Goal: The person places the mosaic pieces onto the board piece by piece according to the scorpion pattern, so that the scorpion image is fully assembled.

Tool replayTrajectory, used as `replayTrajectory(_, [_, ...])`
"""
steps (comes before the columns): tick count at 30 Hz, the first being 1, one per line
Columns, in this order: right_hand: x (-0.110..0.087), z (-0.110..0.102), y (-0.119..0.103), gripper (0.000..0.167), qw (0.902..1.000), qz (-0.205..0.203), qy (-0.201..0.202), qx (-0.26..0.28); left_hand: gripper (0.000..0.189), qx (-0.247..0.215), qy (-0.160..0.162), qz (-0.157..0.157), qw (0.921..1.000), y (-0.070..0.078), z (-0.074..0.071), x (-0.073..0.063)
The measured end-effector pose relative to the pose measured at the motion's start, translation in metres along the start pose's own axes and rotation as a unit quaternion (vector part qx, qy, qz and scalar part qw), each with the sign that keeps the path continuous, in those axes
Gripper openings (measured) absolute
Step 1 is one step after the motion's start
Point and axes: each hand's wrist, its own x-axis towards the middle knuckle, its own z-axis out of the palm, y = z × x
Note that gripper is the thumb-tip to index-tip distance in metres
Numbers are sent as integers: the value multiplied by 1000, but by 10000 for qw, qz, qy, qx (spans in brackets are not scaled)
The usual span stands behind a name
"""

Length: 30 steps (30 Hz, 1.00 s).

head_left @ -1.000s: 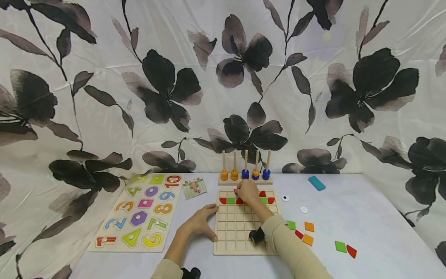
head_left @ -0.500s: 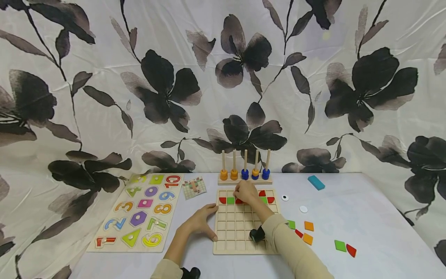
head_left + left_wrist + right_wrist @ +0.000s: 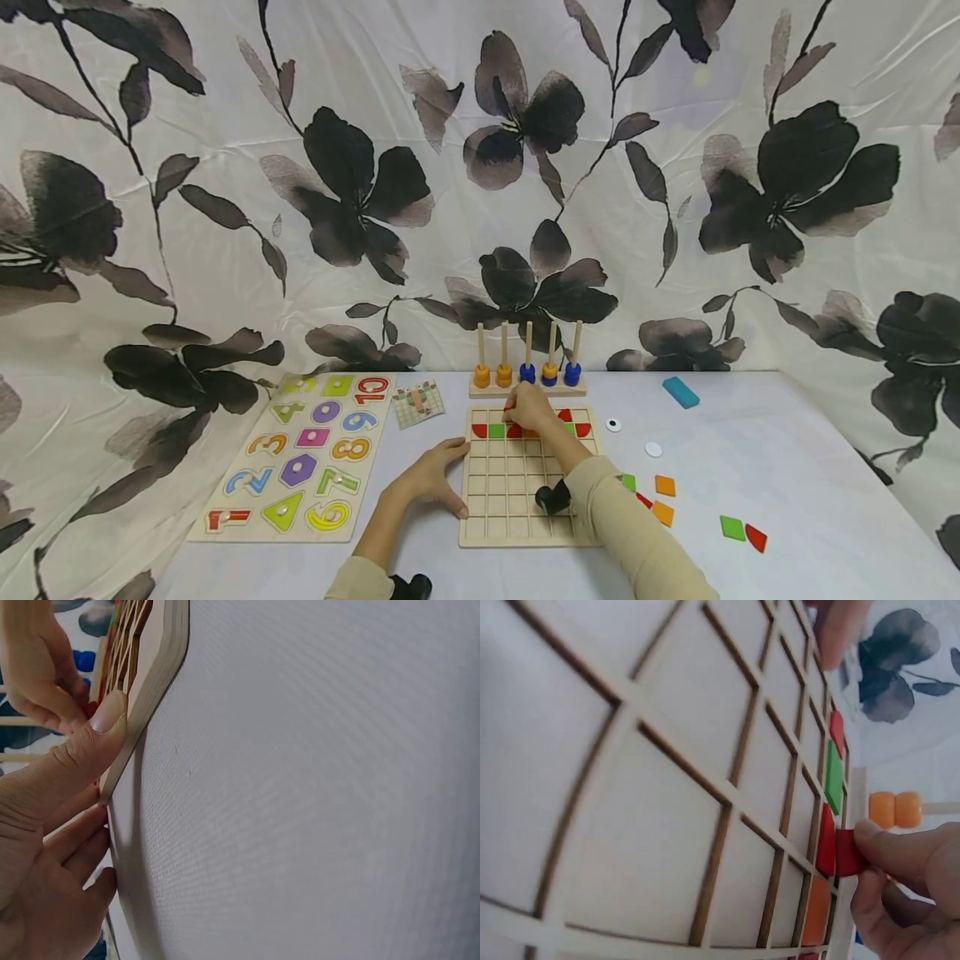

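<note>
While a strip of finely ribbed white cloth (image 3: 420,446) is left between the flat number board (image 3: 255,500) and the grid (image 3: 497,504), the latter's left edge is touched by the left hand (image 3: 431,481), thumb and fingers spread wide. At the wooden grid's back row, just short of the pegged rack (image 3: 525,391), a red piece (image 3: 849,853) is pinched by the right hand (image 3: 532,410), its sleeved forearm slanted across the right edge. Farther right, flat tiles (image 3: 665,487) are scattered, cloth showing between them.

We see a red piece (image 3: 847,855); a pale, grid-patterned board (image 3: 497,486); orange beads (image 3: 482,378); blue beads (image 3: 573,377); a white backdrop (image 3: 450,204) with black-grey flowers.
</note>
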Motion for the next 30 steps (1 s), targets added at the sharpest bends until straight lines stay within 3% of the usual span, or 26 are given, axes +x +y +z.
replayTrajectory(6, [3, 3, 3, 6, 9954, -186, 313, 888, 100, 36, 35, 18, 10000, -1, -1, 0])
replayTrajectory(10, [6, 11, 5, 8, 9924, -363, 113, 1174, 99, 29, 41, 48, 10000, -1, -1, 0])
replayTrajectory(14, [8, 17, 6, 13, 9938, -504, -114, 980, 99, -12, 17, 5, 10000, 0, 0, 0])
replayTrajectory(24, [9, 20, 1, 14, 9973, -406, -104, 609, 99, 5, 15, 27, 10000, -1, 0, 0])
replayTrajectory(30, [8, 17, -4, 9, 9973, -646, -304, -178, 100, 18, 17, 6, 10000, 0, 0, -1])
